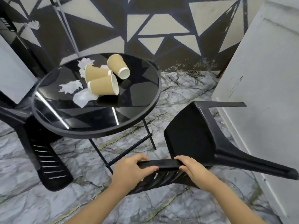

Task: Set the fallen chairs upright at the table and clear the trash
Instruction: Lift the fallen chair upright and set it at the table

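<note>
A black plastic chair [192, 135] lies tipped on the marble floor at the right, legs pointing right toward the wall. My left hand [129, 168] and my right hand [191, 168] both grip the top edge of its backrest. A second black chair [47, 160] lies fallen at the left, partly under the round black glass table [142, 110]. On the table lie three brown paper cups [103, 85] on their sides and several crumpled white tissues [82, 97].
A white door or panel [262, 78] stands close on the right, with the chair legs near it. A patterned wall runs behind the table. A small chain [195, 73] lies on the floor by the wall. Another white scrap [33, 25] shows at upper left.
</note>
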Action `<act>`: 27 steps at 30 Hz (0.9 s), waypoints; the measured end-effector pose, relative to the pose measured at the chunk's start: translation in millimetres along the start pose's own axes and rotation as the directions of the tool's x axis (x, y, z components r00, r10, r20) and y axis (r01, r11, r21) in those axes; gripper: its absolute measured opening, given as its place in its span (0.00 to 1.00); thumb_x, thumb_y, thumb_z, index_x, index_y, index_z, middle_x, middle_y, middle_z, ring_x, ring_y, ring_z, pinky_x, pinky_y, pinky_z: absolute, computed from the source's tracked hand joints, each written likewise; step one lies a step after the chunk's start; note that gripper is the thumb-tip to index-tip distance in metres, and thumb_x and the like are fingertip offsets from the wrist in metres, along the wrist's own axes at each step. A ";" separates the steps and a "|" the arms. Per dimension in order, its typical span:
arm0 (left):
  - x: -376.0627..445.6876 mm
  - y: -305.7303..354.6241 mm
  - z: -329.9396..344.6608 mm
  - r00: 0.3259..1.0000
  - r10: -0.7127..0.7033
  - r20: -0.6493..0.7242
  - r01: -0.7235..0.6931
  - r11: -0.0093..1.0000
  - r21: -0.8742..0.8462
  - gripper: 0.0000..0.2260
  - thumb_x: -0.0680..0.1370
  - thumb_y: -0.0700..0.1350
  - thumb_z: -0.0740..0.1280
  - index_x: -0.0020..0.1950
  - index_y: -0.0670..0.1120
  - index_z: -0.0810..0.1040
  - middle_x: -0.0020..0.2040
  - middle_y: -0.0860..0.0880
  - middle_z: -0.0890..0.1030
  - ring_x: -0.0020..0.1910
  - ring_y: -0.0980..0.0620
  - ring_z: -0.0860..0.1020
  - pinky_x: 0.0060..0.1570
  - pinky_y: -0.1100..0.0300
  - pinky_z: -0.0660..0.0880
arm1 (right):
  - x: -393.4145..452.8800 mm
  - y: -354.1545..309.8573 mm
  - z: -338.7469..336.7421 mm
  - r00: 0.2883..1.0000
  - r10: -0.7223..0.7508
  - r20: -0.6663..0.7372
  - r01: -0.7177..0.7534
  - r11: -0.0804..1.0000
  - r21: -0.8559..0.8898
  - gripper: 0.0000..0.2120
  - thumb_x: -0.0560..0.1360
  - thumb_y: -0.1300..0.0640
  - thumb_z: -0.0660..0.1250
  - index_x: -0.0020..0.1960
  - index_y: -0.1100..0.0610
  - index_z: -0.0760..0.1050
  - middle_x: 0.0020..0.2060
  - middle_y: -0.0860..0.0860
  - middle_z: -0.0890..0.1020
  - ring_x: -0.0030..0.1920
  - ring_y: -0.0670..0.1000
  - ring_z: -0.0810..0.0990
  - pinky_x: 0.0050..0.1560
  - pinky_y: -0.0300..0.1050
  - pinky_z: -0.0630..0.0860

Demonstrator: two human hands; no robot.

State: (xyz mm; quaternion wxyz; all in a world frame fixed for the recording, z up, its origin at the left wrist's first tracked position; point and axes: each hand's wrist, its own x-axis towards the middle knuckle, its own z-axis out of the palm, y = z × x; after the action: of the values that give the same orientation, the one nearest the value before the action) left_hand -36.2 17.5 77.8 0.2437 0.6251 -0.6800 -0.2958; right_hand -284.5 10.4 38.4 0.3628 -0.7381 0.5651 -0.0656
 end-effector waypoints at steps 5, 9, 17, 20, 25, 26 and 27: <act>-2.3 97.7 -40.8 0.979 0.167 0.117 -0.191 0.953 0.235 0.18 0.64 0.67 0.68 0.45 0.56 0.79 0.38 0.58 0.80 0.39 0.58 0.76 0.40 0.60 0.75 | -70.4 -22.6 -35.6 0.988 0.005 -0.152 0.010 0.995 0.097 0.13 0.79 0.50 0.52 0.63 0.43 0.62 0.59 0.44 0.71 0.57 0.39 0.70 0.54 0.23 0.61; -2.6 152.5 -57.1 0.945 0.254 0.206 -0.311 0.894 0.322 0.17 0.64 0.67 0.69 0.43 0.57 0.75 0.44 0.56 0.81 0.45 0.56 0.75 0.41 0.59 0.73 | -112.2 -37.6 -54.4 0.976 -0.012 -0.218 0.037 0.993 0.112 0.16 0.79 0.52 0.55 0.66 0.45 0.62 0.63 0.43 0.71 0.60 0.32 0.66 0.57 0.23 0.60; -26.7 203.9 -47.0 0.884 0.368 0.288 -0.431 0.881 0.197 0.19 0.67 0.63 0.68 0.49 0.55 0.68 0.45 0.54 0.81 0.44 0.54 0.76 0.41 0.57 0.72 | -151.2 -72.6 -67.0 0.885 0.132 -0.447 0.003 0.957 0.289 0.15 0.79 0.57 0.56 0.63 0.42 0.63 0.59 0.42 0.73 0.57 0.35 0.70 0.56 0.24 0.64; -43.9 190.2 -58.9 0.805 0.458 0.377 -0.497 0.868 0.008 0.22 0.71 0.59 0.68 0.61 0.62 0.65 0.59 0.61 0.76 0.57 0.60 0.74 0.54 0.62 0.72 | -167.0 -73.4 -73.4 0.891 0.176 -0.419 -0.051 0.955 0.293 0.14 0.79 0.55 0.56 0.61 0.39 0.63 0.59 0.40 0.73 0.58 0.36 0.70 0.57 0.24 0.64; -80.4 104.3 -100.1 0.836 0.407 0.368 -0.408 0.909 -0.079 0.18 0.72 0.66 0.59 0.61 0.74 0.61 0.60 0.75 0.69 0.60 0.72 0.68 0.60 0.72 0.67 | -181.2 -84.5 -85.3 0.913 0.227 -0.340 -0.133 0.951 0.278 0.11 0.78 0.48 0.58 0.59 0.38 0.64 0.56 0.40 0.75 0.58 0.43 0.73 0.53 0.33 0.66; -85.8 88.6 -105.1 0.847 0.384 0.368 -0.398 0.916 -0.041 0.15 0.75 0.63 0.57 0.60 0.76 0.60 0.59 0.77 0.69 0.60 0.73 0.68 0.60 0.71 0.67 | -181.9 -87.5 -86.7 0.906 0.253 -0.340 -0.151 0.942 0.299 0.12 0.77 0.47 0.59 0.60 0.40 0.65 0.57 0.42 0.75 0.58 0.44 0.73 0.54 0.37 0.67; -90.3 78.2 -108.7 0.851 0.376 0.367 -0.395 0.918 -0.023 0.16 0.78 0.58 0.56 0.59 0.79 0.58 0.57 0.81 0.67 0.59 0.76 0.67 0.59 0.73 0.66 | -181.9 -93.3 -88.3 0.899 0.259 -0.354 -0.149 0.939 0.309 0.14 0.76 0.45 0.60 0.61 0.42 0.67 0.57 0.43 0.75 0.59 0.45 0.73 0.56 0.40 0.68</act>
State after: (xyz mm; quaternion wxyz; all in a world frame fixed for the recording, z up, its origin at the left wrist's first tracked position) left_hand -6.1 100.1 213.3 0.1507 0.4165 -0.8323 -0.3332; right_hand -320.0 139.2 216.5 0.3470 -0.5887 0.6860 -0.2497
